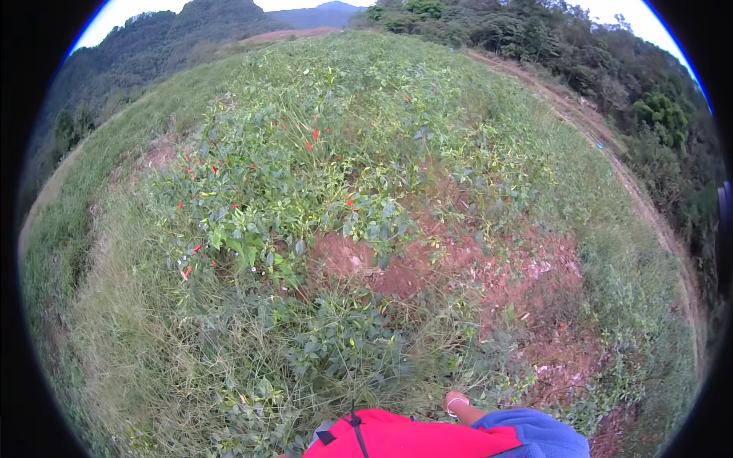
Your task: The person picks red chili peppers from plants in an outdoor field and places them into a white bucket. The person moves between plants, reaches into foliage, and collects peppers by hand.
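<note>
My right hand [455, 399] hangs low at the bottom of the view, just right of the red jacket [401, 438], with a pale bracelet at the wrist. Its fingers are too hidden to tell whether they hold anything; grass and chili leaves lie around it. My left hand is not clearly in view; only a sliver of skin shows at the bottom edge. Before me grow chili pepper plants [275, 200] with green leaves. Red chili peppers [315, 134] stand out among them, and a few more red chilies [186, 273] hang low on the left side.
Bare reddish soil [395, 275] shows between the plants at the centre and right. Tall dry grass [143, 332] covers the lower left. A dirt path [624, 172] curves down the right side beside dense trees [658, 120]. Wooded hills [189, 34] rise behind.
</note>
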`<state>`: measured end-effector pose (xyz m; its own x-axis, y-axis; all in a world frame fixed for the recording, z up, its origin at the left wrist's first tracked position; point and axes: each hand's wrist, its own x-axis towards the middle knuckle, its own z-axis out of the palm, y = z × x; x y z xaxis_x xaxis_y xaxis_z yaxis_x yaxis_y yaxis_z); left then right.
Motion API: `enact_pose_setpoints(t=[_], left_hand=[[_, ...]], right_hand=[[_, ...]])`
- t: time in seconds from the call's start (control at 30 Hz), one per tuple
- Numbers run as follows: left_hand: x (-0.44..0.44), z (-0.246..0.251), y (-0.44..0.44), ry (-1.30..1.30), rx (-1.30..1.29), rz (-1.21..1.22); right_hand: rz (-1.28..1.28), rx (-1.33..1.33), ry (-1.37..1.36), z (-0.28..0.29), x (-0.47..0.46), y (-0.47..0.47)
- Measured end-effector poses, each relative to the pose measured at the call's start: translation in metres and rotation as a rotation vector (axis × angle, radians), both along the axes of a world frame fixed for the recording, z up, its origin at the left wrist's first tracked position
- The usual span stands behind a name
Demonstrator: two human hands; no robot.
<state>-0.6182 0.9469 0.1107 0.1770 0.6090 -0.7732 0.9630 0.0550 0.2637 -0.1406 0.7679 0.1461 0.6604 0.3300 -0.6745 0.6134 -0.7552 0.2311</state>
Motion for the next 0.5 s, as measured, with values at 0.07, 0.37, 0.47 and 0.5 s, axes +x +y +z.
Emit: enact_pose_setpoints(t=[0.07,0.37,0.47,0.5], left_hand=[[-0.002,0.002,0.005,0.006,-0.004,0.005],[-0.003,0.007,0.01,0.008,-0.014,0.011],[-0.006,0.011,0.011,0.009,-0.017,0.018],[-0.007,0.011,0.01,0.008,-0.017,0.015]], right_hand=[[-0.043,0.039,0.003,0.019,-0.01,0.018],[-0.002,-0.015,0.016,0.02,-0.012,0.044],[0.025,-0.004,0.039,0.028,-0.02,0.054],[0.028,0.018,0.034,0.03,-0.021,0.055]])
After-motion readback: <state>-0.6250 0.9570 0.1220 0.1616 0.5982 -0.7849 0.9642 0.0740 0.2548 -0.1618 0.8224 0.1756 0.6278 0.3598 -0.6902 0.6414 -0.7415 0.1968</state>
